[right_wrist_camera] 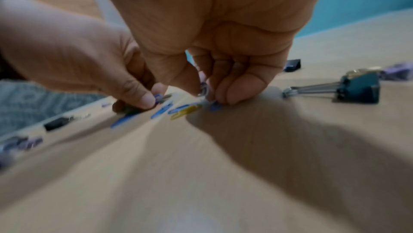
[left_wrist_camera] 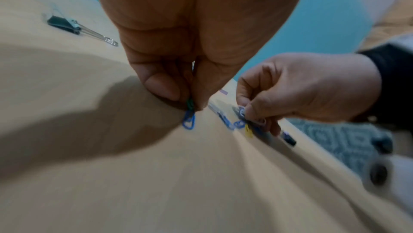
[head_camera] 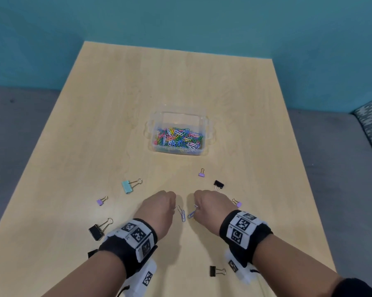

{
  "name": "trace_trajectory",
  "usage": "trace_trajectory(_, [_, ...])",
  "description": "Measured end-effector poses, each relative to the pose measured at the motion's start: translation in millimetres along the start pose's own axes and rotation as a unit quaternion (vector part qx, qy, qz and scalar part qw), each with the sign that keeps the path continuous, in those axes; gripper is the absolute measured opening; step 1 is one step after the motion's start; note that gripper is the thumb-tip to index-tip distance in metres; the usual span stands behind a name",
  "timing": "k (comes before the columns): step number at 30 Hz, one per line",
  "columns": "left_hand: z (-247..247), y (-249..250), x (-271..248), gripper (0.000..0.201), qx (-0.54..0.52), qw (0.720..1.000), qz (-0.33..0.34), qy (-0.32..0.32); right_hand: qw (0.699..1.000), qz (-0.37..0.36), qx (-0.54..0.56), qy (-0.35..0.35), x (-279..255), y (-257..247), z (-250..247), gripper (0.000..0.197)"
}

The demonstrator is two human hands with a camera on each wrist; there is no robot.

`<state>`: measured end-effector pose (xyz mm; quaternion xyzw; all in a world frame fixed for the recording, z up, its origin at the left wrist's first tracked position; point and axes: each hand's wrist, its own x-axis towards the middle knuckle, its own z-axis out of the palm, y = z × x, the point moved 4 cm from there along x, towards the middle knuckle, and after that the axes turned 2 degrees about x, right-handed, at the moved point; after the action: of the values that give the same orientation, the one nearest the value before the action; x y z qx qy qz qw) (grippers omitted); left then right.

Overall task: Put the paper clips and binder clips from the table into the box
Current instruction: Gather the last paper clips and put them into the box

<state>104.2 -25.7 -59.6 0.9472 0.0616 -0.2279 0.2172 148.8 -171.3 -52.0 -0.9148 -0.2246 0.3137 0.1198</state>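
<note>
A clear plastic box (head_camera: 176, 151) holding several coloured paper clips stands mid-table. My two hands sit close together nearer the table's front edge. My left hand (left_wrist_camera: 188, 99) pinches a green and a blue paper clip (left_wrist_camera: 189, 120) against the table. My right hand (right_wrist_camera: 208, 93) pinches a pale paper clip (right_wrist_camera: 203, 90) and touches others. Loose blue and yellow paper clips (right_wrist_camera: 184, 110) lie between the hands, with one blue paper clip (head_camera: 183, 215) plain in the head view. Several binder clips lie around: teal (head_camera: 128, 186), purple (head_camera: 100, 201), black (head_camera: 97, 231).
More binder clips lie to the right: purple (head_camera: 201, 173), black (head_camera: 219, 185), purple (head_camera: 237, 203), and black (head_camera: 214, 271) near the front edge. The wooden table (head_camera: 180, 82) has grey floor on both sides and a teal wall behind. A patterned seat (head_camera: 371, 123) stands at far right.
</note>
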Motion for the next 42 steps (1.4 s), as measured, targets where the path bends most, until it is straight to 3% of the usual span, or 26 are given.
trace_trajectory(3, [-20.8,-10.2,6.3,0.010,-0.133,0.990,-0.044,-0.009,0.986,0.041,0.156,0.027,2.1,12.7,-16.3,0.005])
trace_trajectory(7, [-78.3,-13.2,24.0,0.017,-0.309,0.949,-0.050,0.039,0.947,0.051,0.301,0.103,16.0,16.1,-65.0,0.009])
trace_trajectory(11, [-139.6,2.9,57.4,0.020,-0.294,0.947,-0.014,0.132,0.953,0.023,0.241,0.184,47.2,3.8,-128.4,0.006])
trace_trajectory(14, [-160.1,16.9,81.8,0.008,-0.273,0.948,-0.004,0.161,0.964,0.018,0.208,0.161,74.7,-9.8,-151.9,0.007])
trace_trajectory(16, [-162.4,15.4,90.4,0.024,-0.195,0.968,-0.024,0.154,0.972,0.035,0.187,0.137,84.3,-10.7,-154.8,0.023])
trace_trajectory(18, [-160.8,6.4,84.7,0.029,-0.128,0.977,-0.038,0.169,0.976,0.042,0.137,0.165,77.0,-7.5,-156.0,0.025])
trace_trajectory(21, [-140.4,-5.9,58.6,0.018,-0.112,0.978,-0.018,0.177,0.974,0.017,0.132,0.181,47.0,-2.9,-135.3,0.013])
trace_trajectory(26, [-46.0,-17.1,6.6,0.038,0.023,0.999,0.021,-0.033,0.994,0.064,0.082,0.036,-10.6,6.0,-43.8,0.011])
trace_trajectory(28, [-17.3,-19.2,-9.9,0.048,0.050,0.997,0.034,-0.055,0.994,0.097,0.052,0.007,-26.6,7.9,-15.3,0.016])
trace_trajectory(31, [3.4,-15.9,-21.2,0.055,0.077,0.995,0.054,-0.026,0.987,0.144,0.069,0.031,-35.0,6.1,8.1,0.025])
trace_trajectory(34, [6.8,-11.7,-20.1,0.041,0.062,0.996,0.055,0.013,0.980,0.166,0.081,0.079,-29.0,0.4,16.6,0.027])
trace_trajectory(38, [5.2,-11.3,-14.4,0.019,0.025,0.999,0.023,0.020,0.981,0.159,0.064,0.094,-20.8,-4.1,19.2,0.017])
trace_trajectory(42, [3.1,-14.5,-17.4,0.018,0.006,0.998,-0.040,0.050,0.982,0.155,0.072,0.079,-16.3,-0.1,18.5,0.020])
